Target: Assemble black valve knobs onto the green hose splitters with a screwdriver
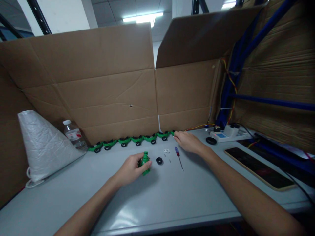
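My left hand (131, 167) is closed around a green toy vehicle part (145, 160), held upright just above the table, thumb across its front. Farther back, my right hand (187, 141) has its fingers pinched at the right end of a row of green toy vehicles with black wheels; a green toy vehicle (172, 133) shows at its fingertips, mostly hidden. Beside it in the row stands another toy vehicle (163, 136). Between my hands lie a black wheel (159, 161), a white ring-shaped piece (166, 151), tiny screw-like bits (169, 161) and a screwdriver (177, 152) with a blue and red handle.
At the left stand a white bag (46, 147) and a plastic bottle (75, 135). A phone (258, 167), a black round piece (211, 141) and a power strip (230, 134) with cables lie right. Cardboard walls (110, 88) enclose the grey table (172, 203); a blue frame (228, 82) rises at right.
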